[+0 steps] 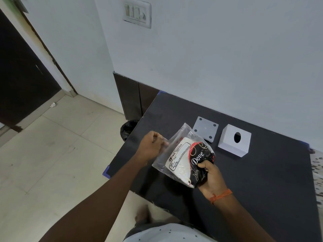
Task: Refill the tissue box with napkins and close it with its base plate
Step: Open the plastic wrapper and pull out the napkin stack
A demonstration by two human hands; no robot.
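Note:
A clear plastic napkin pack (181,158) with a white label and a black "Dove" print is held above the black table (262,172). My left hand (151,145) pinches the pack's open plastic edge at its left. My right hand (210,177) grips the pack's lower right corner from below. Behind the pack, a white cube tissue box (230,145) with a round hole on top stands on the table. Its flat grey base plate (206,128), with a hole in each corner, lies just left of the box.
The table stands against a pale wall with a switch panel (137,12). A black bin (128,128) sits on the tiled floor at the table's left edge. A dark door (21,75) is at far left.

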